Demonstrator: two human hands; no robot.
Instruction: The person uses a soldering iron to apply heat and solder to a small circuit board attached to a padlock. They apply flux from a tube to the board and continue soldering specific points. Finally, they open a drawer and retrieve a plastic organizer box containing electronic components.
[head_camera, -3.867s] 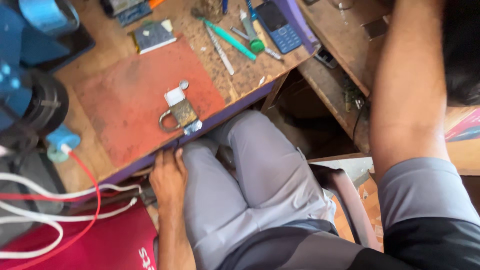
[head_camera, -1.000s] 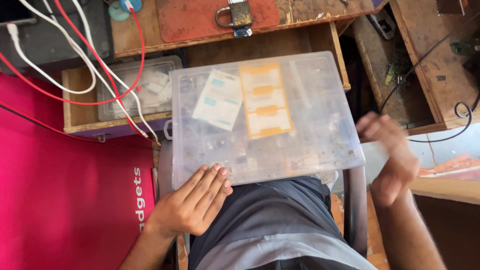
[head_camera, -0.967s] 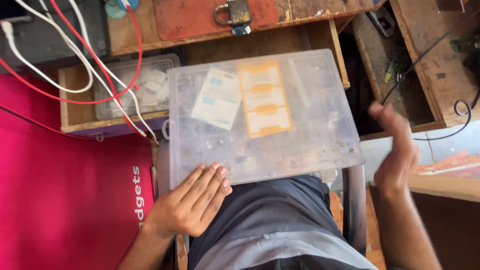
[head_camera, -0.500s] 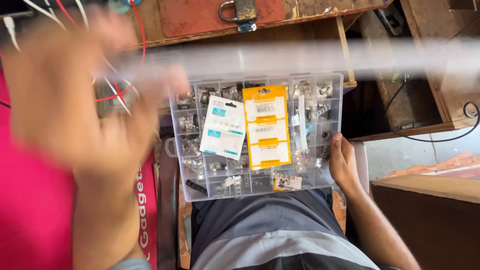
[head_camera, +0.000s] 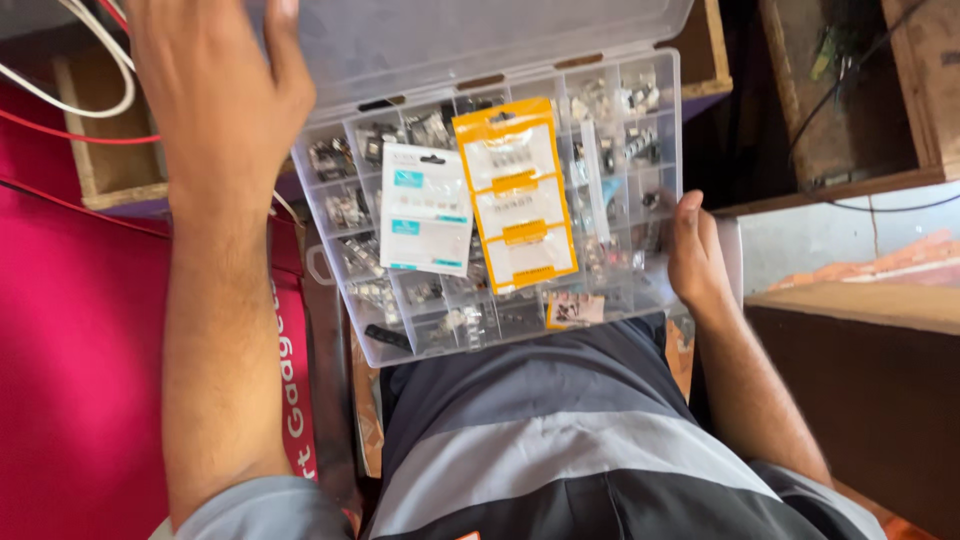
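Compartment box (head_camera: 640, 290) of clear plastic rests open across the person's lap, long axis left to right, lid (head_camera: 470, 35) swung to the far side. Left hand (head_camera: 215, 95), fingers spread, presses flat against the lid's far-left part. Right hand (head_camera: 695, 255), nearer the compartments, loosely cups the box's right wall. Orange packet (head_camera: 515, 195) and white packet (head_camera: 428, 222) lie atop the dividers, between both hands.
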